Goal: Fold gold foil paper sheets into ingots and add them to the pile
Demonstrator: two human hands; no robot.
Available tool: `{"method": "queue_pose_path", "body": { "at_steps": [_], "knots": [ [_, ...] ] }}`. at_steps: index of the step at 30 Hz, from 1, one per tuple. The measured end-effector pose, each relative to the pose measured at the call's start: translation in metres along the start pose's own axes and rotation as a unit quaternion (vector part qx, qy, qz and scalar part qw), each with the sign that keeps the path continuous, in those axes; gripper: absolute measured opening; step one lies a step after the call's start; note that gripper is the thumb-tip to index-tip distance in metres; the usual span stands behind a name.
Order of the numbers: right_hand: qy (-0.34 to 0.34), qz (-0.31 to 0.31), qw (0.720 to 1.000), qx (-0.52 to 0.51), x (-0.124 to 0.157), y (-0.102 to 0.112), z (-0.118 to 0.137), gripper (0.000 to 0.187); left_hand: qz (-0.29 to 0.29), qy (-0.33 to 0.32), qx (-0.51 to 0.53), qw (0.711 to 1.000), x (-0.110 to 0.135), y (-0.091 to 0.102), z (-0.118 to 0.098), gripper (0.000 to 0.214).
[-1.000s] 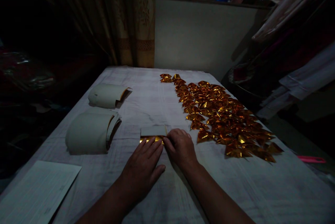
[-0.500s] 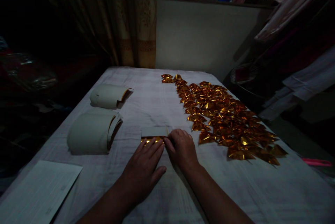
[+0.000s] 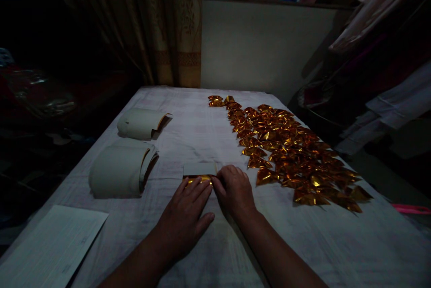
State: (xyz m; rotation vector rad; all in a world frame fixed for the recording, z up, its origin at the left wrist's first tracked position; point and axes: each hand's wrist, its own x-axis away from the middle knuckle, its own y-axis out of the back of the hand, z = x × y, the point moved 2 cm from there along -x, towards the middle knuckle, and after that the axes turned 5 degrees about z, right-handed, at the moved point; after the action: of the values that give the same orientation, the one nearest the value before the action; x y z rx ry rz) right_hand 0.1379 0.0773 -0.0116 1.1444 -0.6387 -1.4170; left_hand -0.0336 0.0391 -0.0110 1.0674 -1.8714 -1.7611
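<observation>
A small sheet of gold foil paper [image 3: 199, 172], folded so its white back shows on top and a gold strip shows below, lies on the white cloth-covered table [image 3: 208, 126]. My left hand [image 3: 183, 218] lies flat on the cloth, fingers stretched out, its fingertips pressing the sheet's near gold edge. My right hand [image 3: 235, 189] sits at the sheet's right end, fingers curled and pinching the paper's corner.
A large spread of folded gold foil pieces [image 3: 289, 151] covers the right half of the table. Two curled stacks of white-backed sheets [image 3: 121, 173] [image 3: 140, 123] lie at left. A printed paper [image 3: 50, 247] rests at the near left corner. A pink object [image 3: 412, 209] lies at far right.
Both hands stay on the folded sheet in nearly the same pose. The view has shifted slightly.
</observation>
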Motion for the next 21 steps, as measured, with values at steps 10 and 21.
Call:
{"method": "queue_pose_path", "body": {
  "at_steps": [10,21],
  "knots": [
    [0.008,-0.002,0.999,-0.052,0.0017,-0.0010,-0.0041,0.010,0.001,0.007,0.004,1.000,0.0006,-0.0019,-0.0006,0.055],
    [0.002,0.032,0.998,-0.047,0.0070,0.0073,0.0002,0.007,-0.002,0.004,0.008,1.000,-0.0010,0.0000,-0.0004,0.054]
  ]
}}
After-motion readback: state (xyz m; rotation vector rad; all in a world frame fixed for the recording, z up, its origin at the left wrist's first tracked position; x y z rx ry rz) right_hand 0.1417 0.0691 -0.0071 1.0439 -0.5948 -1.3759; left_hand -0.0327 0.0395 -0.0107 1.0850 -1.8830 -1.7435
